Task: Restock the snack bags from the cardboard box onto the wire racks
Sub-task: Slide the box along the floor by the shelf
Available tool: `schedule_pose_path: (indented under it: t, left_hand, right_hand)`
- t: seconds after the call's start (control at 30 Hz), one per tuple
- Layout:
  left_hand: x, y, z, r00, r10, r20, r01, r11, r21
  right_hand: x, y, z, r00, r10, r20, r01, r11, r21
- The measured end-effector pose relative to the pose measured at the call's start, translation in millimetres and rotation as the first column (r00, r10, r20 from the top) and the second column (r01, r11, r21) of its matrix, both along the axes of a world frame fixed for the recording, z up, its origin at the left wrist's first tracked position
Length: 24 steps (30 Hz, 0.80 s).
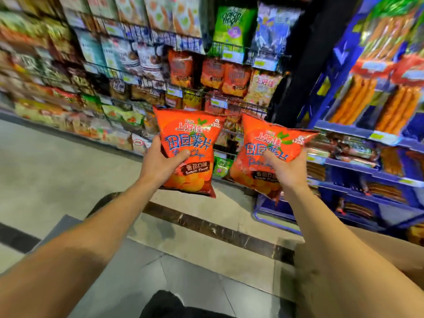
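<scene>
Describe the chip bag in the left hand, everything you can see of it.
The left bag is a glossy orange-red foil pouch, puffed and sealed, printed with blue Chinese characters, "Tomato Flavor" on a dark band and chips pictured below. It is held upright in the air before the wire racks. The left hand grips its lower left edge, thumb across the front.

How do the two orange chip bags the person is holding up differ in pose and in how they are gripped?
The left bag stands nearly upright; the right bag tilts, its top leaning right. The left hand grips the left bag by its left edge, thumb across the front; the right hand grips the right bag at its right side. Both are orange tomato-flavour bags, held off the wire racks.
</scene>
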State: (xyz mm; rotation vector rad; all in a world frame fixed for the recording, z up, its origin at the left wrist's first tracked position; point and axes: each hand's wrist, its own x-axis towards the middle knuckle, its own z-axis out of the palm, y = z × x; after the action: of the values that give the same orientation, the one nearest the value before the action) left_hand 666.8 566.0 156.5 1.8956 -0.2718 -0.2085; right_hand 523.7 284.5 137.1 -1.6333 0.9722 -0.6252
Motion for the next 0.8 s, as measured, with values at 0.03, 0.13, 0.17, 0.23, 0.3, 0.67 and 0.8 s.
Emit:
schedule_pose_path:
  t: [0.03, 0.13, 0.17, 0.23, 0.3, 0.67, 0.8]
  left_hand:
    - [16, 7, 3, 1.0, 0.002, 0.009, -0.002, 1.0, 0.004]
    - [62, 20, 9, 1.0, 0.012, 0.017, -0.012, 1.0, 0.0]
    - [77, 22, 10, 1.0, 0.021, 0.017, -0.021, 1.0, -0.009]
    - [106, 24, 11, 0.999, 0.045, 0.013, -0.045, 0.998, -0.033]
    - [135, 23, 9, 0.998, 0.064, -0.001, -0.064, 0.996, -0.059]
    - [319, -25, 3, 0.993, 0.112, 0.02, -0.111, 0.992, -0.051]
    - [378, -53, 0, 0.991, 0.131, 0.023, -0.129, 0.989, -0.073]
  right_hand:
    - [15, 10, 9, 1.0, -0.002, 0.006, 0.002, 1.0, -0.019]
    - [60, 26, 23, 0.998, -0.01, 0.061, 0.015, 0.997, -0.074]
    - [76, 28, 26, 0.997, -0.009, 0.075, 0.016, 0.996, -0.09]
    - [110, 30, 27, 0.995, 0.0, 0.099, 0.01, 0.995, -0.103]
    - [146, 30, 26, 0.993, 0.016, 0.121, -0.003, 0.994, -0.11]
    - [361, -21, 19, 0.987, 0.064, 0.144, -0.046, 0.991, -0.125]
    - [428, -42, 24, 0.986, 0.091, 0.14, -0.069, 0.985, -0.156]
